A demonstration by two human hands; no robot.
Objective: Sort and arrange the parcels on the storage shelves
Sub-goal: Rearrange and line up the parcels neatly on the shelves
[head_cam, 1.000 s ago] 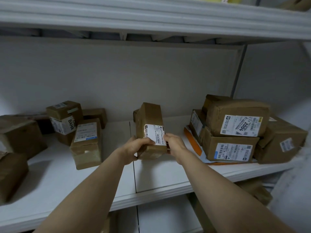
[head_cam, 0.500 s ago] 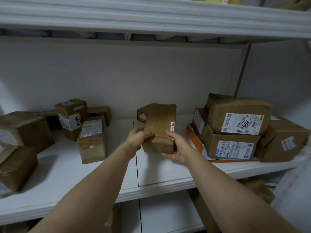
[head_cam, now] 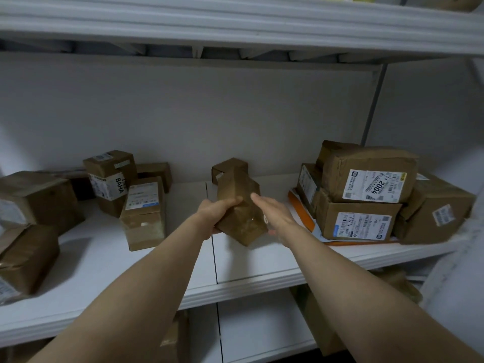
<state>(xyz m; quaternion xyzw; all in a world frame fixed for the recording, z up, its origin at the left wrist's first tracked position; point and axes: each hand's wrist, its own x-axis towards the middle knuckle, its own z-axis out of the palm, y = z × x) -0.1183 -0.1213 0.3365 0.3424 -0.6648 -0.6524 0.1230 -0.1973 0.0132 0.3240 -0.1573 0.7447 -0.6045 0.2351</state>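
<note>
1. On the left of the white shelf (head_cam: 262, 268) we found a loose group of brown boxes; one box (head_cam: 111, 176) bore the lettering "BAHA", and another box (head_cam: 143, 213) stood just in front of it.
2. At centre, our left hand (head_cam: 214, 213) was clamped on a tilted brown parcel (head_cam: 239, 205) held just above the shelf.
3. Our right hand (head_cam: 275, 213) lay flat against the parcel's right side, fingers straight.
4. On the right, a labelled box (head_cam: 366, 176) rested on a second box (head_cam: 356, 218).
</note>
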